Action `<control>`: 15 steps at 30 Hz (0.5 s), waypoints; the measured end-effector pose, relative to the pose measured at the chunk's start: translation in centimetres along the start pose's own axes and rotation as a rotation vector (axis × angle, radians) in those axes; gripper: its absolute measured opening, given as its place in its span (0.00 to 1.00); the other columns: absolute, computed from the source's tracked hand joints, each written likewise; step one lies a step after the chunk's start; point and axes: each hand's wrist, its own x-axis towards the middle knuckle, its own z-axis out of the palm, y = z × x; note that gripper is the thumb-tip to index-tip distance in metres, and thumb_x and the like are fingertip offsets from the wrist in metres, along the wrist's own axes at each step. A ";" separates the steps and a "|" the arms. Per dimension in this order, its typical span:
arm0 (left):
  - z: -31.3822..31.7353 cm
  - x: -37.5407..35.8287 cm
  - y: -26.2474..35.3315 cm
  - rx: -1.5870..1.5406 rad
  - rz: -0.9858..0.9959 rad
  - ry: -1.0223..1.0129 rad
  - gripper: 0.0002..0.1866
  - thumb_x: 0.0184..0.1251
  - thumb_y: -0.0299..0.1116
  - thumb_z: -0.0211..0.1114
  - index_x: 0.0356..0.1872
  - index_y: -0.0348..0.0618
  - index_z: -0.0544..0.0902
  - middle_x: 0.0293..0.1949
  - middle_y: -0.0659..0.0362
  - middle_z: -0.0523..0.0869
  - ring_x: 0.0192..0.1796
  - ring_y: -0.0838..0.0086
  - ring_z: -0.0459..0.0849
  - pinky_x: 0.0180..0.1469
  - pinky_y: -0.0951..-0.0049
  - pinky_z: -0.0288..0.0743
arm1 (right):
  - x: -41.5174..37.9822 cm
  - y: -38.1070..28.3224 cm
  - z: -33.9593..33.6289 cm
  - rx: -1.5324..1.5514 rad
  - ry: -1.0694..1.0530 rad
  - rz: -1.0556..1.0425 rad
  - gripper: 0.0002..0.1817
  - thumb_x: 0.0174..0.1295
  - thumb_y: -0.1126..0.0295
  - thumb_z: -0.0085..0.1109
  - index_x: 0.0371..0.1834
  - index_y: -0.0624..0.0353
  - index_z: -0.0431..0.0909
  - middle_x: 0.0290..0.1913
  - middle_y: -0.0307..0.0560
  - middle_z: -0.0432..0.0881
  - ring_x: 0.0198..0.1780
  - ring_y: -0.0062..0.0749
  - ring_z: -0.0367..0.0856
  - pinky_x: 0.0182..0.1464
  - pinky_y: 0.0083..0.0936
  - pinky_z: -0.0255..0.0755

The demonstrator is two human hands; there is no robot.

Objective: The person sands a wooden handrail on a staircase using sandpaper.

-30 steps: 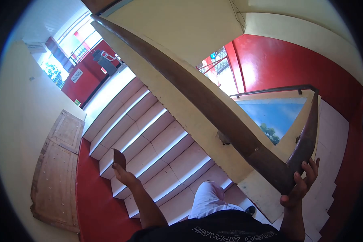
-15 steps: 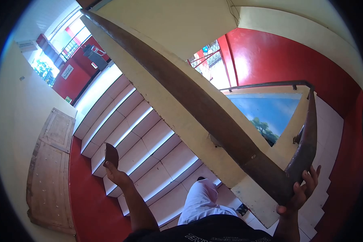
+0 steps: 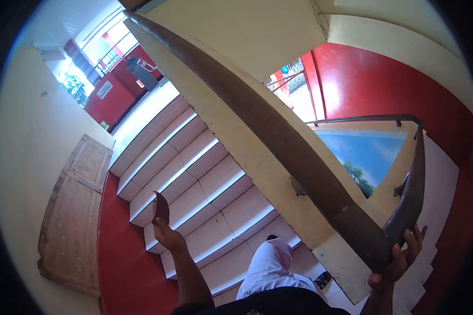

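"Brown piece [image 3: 161, 208], one, small, thin, slightly curved. Location?"

"Upright in the left hand [image 3: 169, 236], seen against the steps [image 3: 247, 220]. Fingers closed on its lower end."

"Handling?"

"Light, I'd judge, and fairly stiff; what it is made of, I cannot tell. The lower end suits the grip, leaving the upper part free."

"Second entry?"

"Rail [image 3: 278, 136], dark brown, one, capping the low wall [image 3: 326, 239]. The right hand [image 3: 397, 268] lies against its lower bend, fingers spread apart, not clamped round it."

"And that handles how?"

"Heavy, rigid and fixed, by my reading. Its sheen suggests a smooth, perhaps slippery surface. Looks too broad for a full wrap; best taken by the edge, near the bend."
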 end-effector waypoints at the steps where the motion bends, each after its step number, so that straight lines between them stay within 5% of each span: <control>1: -0.3 -0.1 0.0 0.000 0.002 -0.013 0.25 0.85 0.39 0.42 0.68 0.27 0.71 0.66 0.44 0.77 0.70 0.61 0.74 0.73 0.63 0.63 | -0.1 -0.1 0.2 0.003 0.000 0.004 0.37 0.68 0.26 0.30 0.65 0.41 0.63 0.65 0.54 0.66 0.70 0.62 0.64 0.71 0.77 0.46; 5: -0.7 -0.3 0.0 0.006 -0.015 -0.037 0.24 0.84 0.36 0.42 0.68 0.26 0.70 0.67 0.43 0.75 0.70 0.59 0.73 0.73 0.62 0.64 | -0.3 -0.1 -0.3 -0.024 -0.021 0.021 0.38 0.68 0.26 0.28 0.66 0.41 0.63 0.66 0.54 0.66 0.71 0.61 0.64 0.72 0.77 0.46; 8: 1.0 -0.3 1.2 -0.010 0.098 0.051 0.24 0.84 0.39 0.45 0.63 0.25 0.75 0.58 0.45 0.83 0.60 0.63 0.81 0.64 0.65 0.70 | -0.3 -0.1 -0.4 -0.047 -0.030 0.018 0.38 0.68 0.26 0.27 0.67 0.41 0.62 0.66 0.54 0.66 0.71 0.61 0.64 0.72 0.77 0.46; 15: 1.3 -1.3 -1.1 0.049 0.105 -0.052 0.24 0.84 0.36 0.42 0.66 0.26 0.72 0.65 0.42 0.78 0.69 0.59 0.75 0.72 0.63 0.65 | -0.6 1.3 0.3 -0.039 0.048 -0.113 0.39 0.73 0.32 0.21 0.70 0.51 0.61 0.69 0.61 0.65 0.71 0.65 0.65 0.71 0.69 0.56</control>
